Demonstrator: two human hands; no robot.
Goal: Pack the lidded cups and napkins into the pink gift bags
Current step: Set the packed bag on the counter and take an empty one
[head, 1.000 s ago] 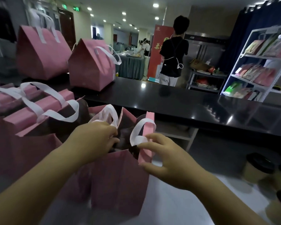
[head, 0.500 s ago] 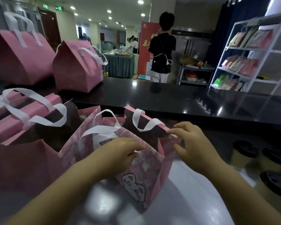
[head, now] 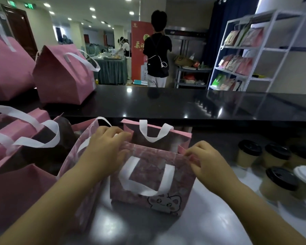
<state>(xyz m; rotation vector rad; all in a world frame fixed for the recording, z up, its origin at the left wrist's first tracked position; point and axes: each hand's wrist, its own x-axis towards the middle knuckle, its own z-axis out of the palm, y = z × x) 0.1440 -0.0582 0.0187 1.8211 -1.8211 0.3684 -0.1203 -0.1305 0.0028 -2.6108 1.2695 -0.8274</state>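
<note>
Pink patterned fabric gift bag (head: 152, 179) just got turned and pulled open, left grip (head: 104, 149) and right grip (head: 207, 160) pinching its rim, so it looks ready for the black-lidded paper cups (head: 279, 184).

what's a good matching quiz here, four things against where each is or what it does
1. left hand
2. right hand
3. black-lidded cups
4. closed pink bag

A. stands on the black counter
B. pinches the right rim corner of the patterned bag
C. grips the patterned bag's left rim corner
D. stand on the white table, right of the patterned bag

Pairs: 1-C, 2-B, 3-D, 4-A
</note>
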